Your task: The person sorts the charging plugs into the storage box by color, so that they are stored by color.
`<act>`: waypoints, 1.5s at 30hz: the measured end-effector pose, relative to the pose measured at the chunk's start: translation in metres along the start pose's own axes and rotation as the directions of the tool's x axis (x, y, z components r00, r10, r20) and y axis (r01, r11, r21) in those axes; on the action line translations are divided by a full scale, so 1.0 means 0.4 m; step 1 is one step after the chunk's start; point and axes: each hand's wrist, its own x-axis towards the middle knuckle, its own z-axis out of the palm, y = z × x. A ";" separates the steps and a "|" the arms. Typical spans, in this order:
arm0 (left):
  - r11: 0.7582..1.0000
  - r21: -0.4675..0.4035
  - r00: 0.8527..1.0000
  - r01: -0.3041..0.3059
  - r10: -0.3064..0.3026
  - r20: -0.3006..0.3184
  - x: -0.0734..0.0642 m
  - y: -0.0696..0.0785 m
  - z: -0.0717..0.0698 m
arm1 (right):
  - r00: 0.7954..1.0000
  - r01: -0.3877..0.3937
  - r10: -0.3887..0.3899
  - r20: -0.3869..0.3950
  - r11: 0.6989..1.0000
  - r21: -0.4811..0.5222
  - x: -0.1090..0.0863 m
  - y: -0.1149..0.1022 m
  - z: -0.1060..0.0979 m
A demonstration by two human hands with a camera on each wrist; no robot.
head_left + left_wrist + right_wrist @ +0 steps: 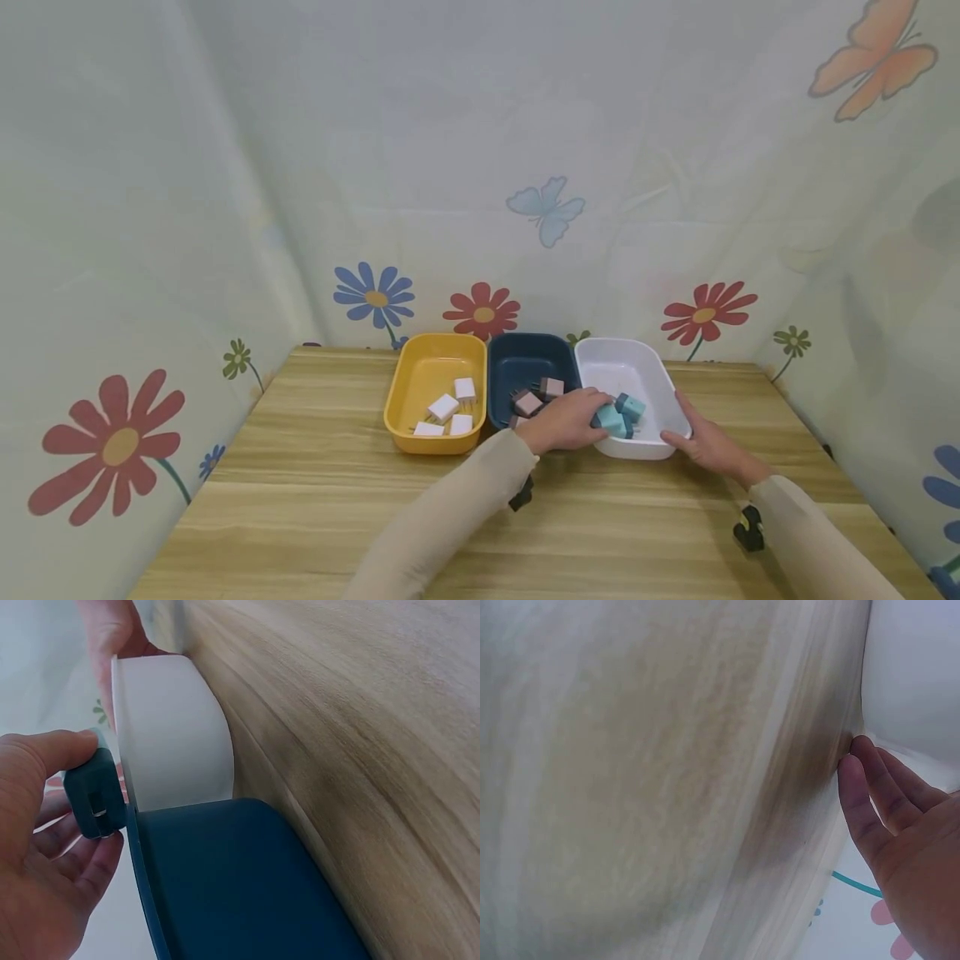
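Note:
My left hand [567, 419] pinches a teal charger plug [95, 793] between thumb and fingers, over the near left rim of the white bin [655, 447]. In the left wrist view the plug's dark end faces the camera. More teal chargers [631, 407] lie inside that bin, partly hidden by the hand. My right hand [708, 442] holds the bin's near right corner, its thumb at the rim and its fingers [866, 817] along the outer wall. Partly behind the left hand, the dark blue bin [531, 343] contains pinkish-brown chargers [527, 403].
On the left stands a yellow bin [393, 408] with several white chargers [443, 407]. All three bins sit side by side at the back of the wood-grain table [315, 483]. A flower-patterned cloth [420, 208] hangs behind and around the table.

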 end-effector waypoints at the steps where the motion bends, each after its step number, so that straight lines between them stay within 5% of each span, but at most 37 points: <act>1: 1.000 -0.002 1.000 0.005 -0.005 0.000 0.002 0.001 0.000 | 1.000 -0.001 0.001 0.000 1.000 -0.002 0.000 0.000 0.000; 18: 0.999 0.030 0.998 -0.032 0.033 -0.047 0.027 0.002 0.016 | 1.000 0.004 -0.004 -0.002 1.000 0.023 0.003 -0.001 0.003; 45: 1.000 0.025 0.999 -0.006 0.007 -0.042 0.057 0.003 0.031 | 1.000 0.015 -0.014 -0.009 0.999 0.033 0.002 -0.004 0.006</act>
